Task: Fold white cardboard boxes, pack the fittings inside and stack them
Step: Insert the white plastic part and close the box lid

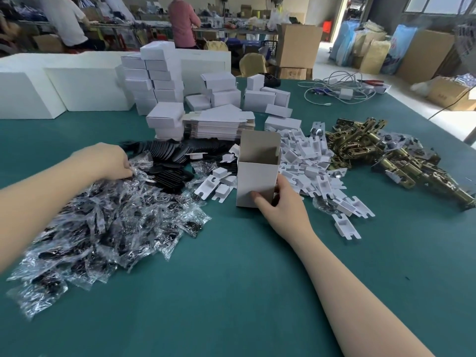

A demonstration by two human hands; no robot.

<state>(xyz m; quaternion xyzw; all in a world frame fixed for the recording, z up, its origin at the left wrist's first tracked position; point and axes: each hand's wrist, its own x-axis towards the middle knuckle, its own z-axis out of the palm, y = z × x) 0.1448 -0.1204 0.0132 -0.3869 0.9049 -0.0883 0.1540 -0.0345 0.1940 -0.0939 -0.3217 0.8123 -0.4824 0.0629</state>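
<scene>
White box (pixel 256 173) upright, top open, gripped by right hand (pixel 279 202) | step: packing | left hand (pixel 108 161) pinches bagged fitting (pixel 139 171) | next: lift it into box

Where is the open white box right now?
The open box stands upright at the middle of the green table, held by the right hand, between the plastic bags and the white inserts.

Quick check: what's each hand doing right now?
Left hand: pinching a clear plastic packet from the pile.
Right hand: gripping the upright open white box.
</scene>
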